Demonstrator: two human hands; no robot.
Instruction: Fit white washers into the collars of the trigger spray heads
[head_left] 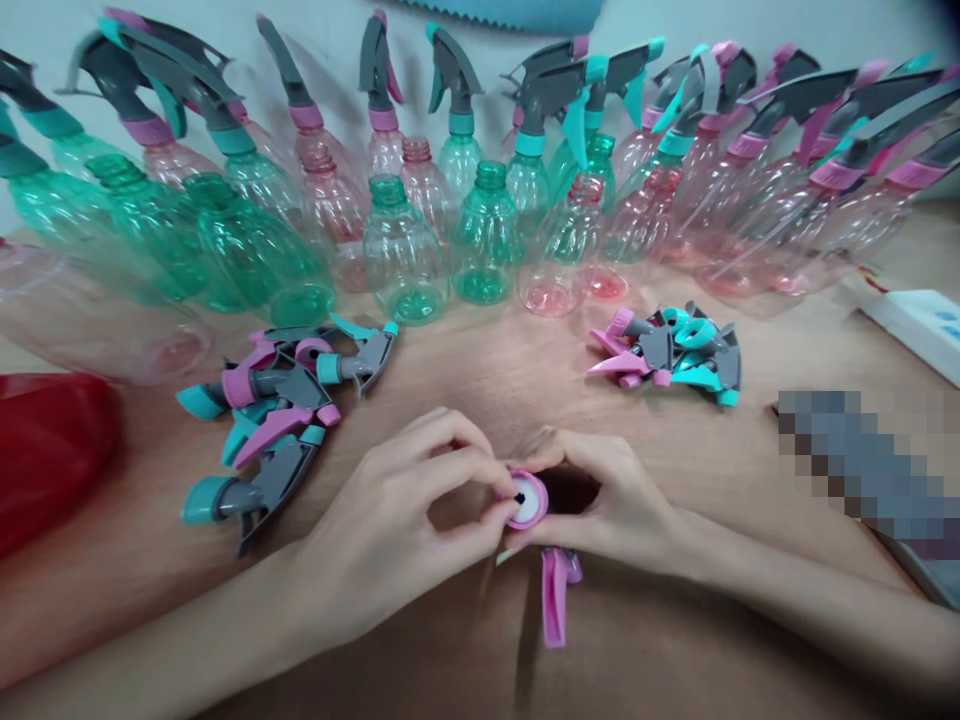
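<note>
Both my hands meet over the wooden table [480, 390] near its front edge. My left hand [409, 500] pinches the rim of a pink spray head [527, 500], whose round screw collar faces me. My right hand [607, 495] curls around the same spray head from the right. Its pink trigger lever [555, 595] hangs down below my fingers. A pile of loose pink, teal and grey spray heads [277, 410] lies just left of my left hand. A smaller pile of spray heads [671, 355] lies beyond my right hand.
Rows of clear green and pink plastic bottles [405, 250] stand across the back, several capped with spray heads [457, 80]. Something red [45, 450] sits at the left edge. A white box [922, 330] and a blurred-out object [862, 460] lie at the right.
</note>
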